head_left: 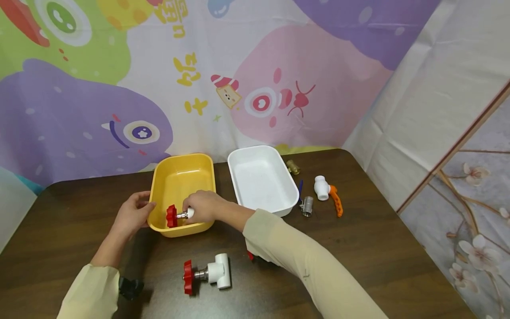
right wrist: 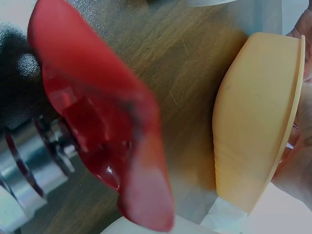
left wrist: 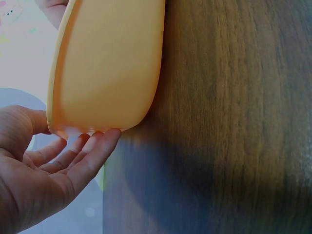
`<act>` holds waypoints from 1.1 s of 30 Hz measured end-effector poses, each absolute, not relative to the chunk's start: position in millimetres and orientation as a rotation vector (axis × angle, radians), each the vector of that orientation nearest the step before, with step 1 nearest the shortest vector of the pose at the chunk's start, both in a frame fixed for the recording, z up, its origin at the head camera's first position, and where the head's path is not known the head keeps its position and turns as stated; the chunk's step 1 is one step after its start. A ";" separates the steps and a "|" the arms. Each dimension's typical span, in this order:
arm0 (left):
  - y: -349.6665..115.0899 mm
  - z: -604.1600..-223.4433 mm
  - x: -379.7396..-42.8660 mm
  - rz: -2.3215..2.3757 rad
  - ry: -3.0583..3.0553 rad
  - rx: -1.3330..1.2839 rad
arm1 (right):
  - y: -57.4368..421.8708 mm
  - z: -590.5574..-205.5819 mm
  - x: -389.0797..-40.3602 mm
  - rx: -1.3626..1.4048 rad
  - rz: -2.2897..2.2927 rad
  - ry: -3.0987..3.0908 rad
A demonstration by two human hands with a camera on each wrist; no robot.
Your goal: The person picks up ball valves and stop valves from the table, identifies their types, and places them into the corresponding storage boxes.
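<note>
One worktop [head_left: 358,261] carries a white tray [head_left: 259,177] and a yellow tray [head_left: 185,177], whose rim the left hand [head_left: 131,212] pinches. Inside it, the right hand [head_left: 205,206] grips a red-wheeled valve [head_left: 181,215] by its white end, probably the surest hold; the piece looks light, stiff. Tray walls may catch its wheel. A steel valve [head_left: 307,207] lies apart.

1. Head cam: bright, pretty even light, can't tell where from. Soft shine inside the yellow tray [head_left: 179,184], shadow below-left of it.
2. Left wrist: kinda hazy. Big soft shadow on the table [left wrist: 243,122] below the yellow tray, backdrop [left wrist: 22,68] washed out left of it.
3. Right wrist: red handle [right wrist: 105,109] left of the yellow tray is super close and blurry, glare on the table too.
</note>
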State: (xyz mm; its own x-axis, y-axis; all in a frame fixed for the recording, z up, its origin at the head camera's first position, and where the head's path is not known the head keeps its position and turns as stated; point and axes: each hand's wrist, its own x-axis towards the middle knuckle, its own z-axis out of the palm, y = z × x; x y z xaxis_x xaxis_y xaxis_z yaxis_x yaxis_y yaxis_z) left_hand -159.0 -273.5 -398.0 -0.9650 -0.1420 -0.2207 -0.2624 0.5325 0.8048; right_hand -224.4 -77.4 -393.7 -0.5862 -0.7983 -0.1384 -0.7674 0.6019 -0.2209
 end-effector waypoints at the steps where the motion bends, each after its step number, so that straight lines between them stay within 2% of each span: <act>1: -273.3 -397.4 -159.4 1.421 2.636 -0.346 | -77.5 -393.7 -224.9 -1.293 -0.203 2.608; 33: -274.7 -400.0 -159.7 1.426 2.639 -0.365 | -81.6 -394.5 -223.3 -1.270 -0.131 2.592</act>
State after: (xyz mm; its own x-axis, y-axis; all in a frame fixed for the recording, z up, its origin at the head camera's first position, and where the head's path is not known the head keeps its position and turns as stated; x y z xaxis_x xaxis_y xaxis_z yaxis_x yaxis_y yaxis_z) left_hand -159.7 -274.7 -400.0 -0.9637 -0.1536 -0.2183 -0.2668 0.5269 0.8070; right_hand -223.3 -81.6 -394.5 -0.5884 -0.7872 -0.1845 -0.7646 0.6159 -0.1898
